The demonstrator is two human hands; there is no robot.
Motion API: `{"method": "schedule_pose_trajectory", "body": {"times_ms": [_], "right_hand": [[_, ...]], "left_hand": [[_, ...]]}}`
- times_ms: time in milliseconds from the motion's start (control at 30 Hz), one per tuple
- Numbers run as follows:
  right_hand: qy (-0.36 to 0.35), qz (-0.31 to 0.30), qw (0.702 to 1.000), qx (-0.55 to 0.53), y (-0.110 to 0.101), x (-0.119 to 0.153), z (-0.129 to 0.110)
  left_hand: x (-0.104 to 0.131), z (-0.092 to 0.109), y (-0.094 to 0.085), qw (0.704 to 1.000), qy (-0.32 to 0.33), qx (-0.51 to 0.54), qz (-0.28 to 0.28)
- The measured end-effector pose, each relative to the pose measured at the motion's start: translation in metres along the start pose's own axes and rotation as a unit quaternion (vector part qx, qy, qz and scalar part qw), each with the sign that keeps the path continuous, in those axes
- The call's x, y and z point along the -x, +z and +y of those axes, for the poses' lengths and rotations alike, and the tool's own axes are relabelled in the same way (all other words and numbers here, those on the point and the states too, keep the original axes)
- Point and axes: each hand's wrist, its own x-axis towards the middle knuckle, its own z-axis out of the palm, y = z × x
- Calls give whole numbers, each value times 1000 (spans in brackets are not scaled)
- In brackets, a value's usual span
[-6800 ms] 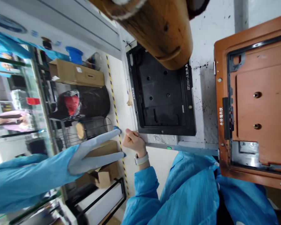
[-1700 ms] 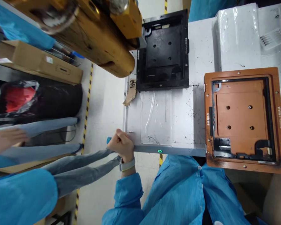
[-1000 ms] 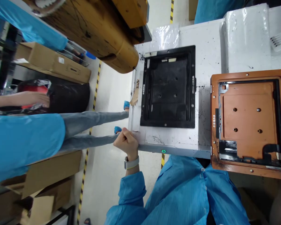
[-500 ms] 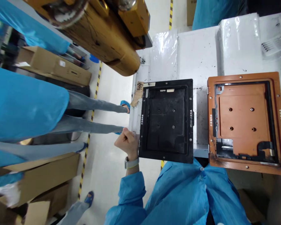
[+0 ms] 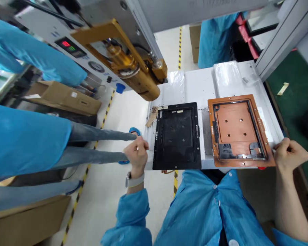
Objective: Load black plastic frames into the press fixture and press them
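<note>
- A worker in a blue smock stands at the near edge of a white tabletop (image 5: 195,85), both bare hands set at its near corners; the left hand (image 5: 136,153), a pale watch band (image 5: 134,181) on its wrist, is curled at the near left corner, its fingers (image 5: 140,145) pressed together in a loose fist against the edge; whether they pinch anything cannot be told
- The right hand (image 5: 290,155) is closed at the near right corner, just beside the orange fixture plate (image 5: 240,131); its fingers (image 5: 281,147) are folded together, and what they grip, if anything, is hidden
- A black fixture tray (image 5: 177,136) lies flat on the near left part of the tabletop, its near edge level with the tabletop's rim; the orange fixture plate lies to its right, close but apart, with a black inner frame and four small holes in its raised centre
- A brass-coloured press cylinder (image 5: 141,82) hangs over the far left corner of the tabletop, mounted on a grey machine with a lit control panel (image 5: 70,48)
- At left, another person in a blue smock (image 5: 23,140) and grey trousers stands on the floor beside yellow-and-black floor tape (image 5: 106,109); cardboard boxes (image 5: 64,97) lie beyond; a further blue-clad figure (image 5: 213,41) is at the far end
</note>
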Motion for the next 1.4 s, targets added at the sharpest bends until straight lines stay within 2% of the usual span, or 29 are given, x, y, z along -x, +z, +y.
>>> {"method": "schedule_pose_trajectory", "body": {"times_ms": [67,133,200,267,367,433,533,600,700,767,833,933,1033,1133,1233,1400], "right_hand": [[-5,20,996,-86,0,-3,2],[-12,13,988,-155,-6,-5,-1],[-39,14,980,-192,-20,-2,-11],[-82,25,972,-219,-39,7,-27],[-131,26,953,-272,-69,33,-62],[-146,6,937,-317,-84,54,-86],[-186,-26,906,-378,-100,80,-121],[-233,-47,883,-406,-108,92,-144],[-295,-81,852,-424,-114,103,-182],[-323,-127,848,-401,-111,111,-211],[-361,-189,845,-345,-101,123,-242],[-448,-259,827,-218,-75,144,-285],[-513,-306,796,-95,-54,162,-313],[-542,-352,762,-38,-48,163,-324],[-525,-396,753,-19,-49,148,-331],[-517,-469,716,6,-52,120,-347]], "left_hand": [[-13,33,11,990,78,21,-111],[-21,68,28,955,195,18,-221],[-26,99,49,906,308,-7,-289],[-29,120,69,857,392,-47,-330],[-31,130,96,797,469,-108,-366],[-32,127,109,772,495,-142,-372],[-36,125,121,756,511,-151,-380],[-43,131,119,753,515,-128,-388],[-64,147,95,768,516,-73,-373],[-85,158,63,794,497,-38,-349],[-105,163,24,827,458,-30,-325],[-124,160,-31,882,377,-17,-281],[-122,145,-65,920,304,7,-249],[-113,129,-77,939,261,45,-220],[-109,117,-80,953,233,90,-173],[-114,107,-82,950,232,139,-157]]}}
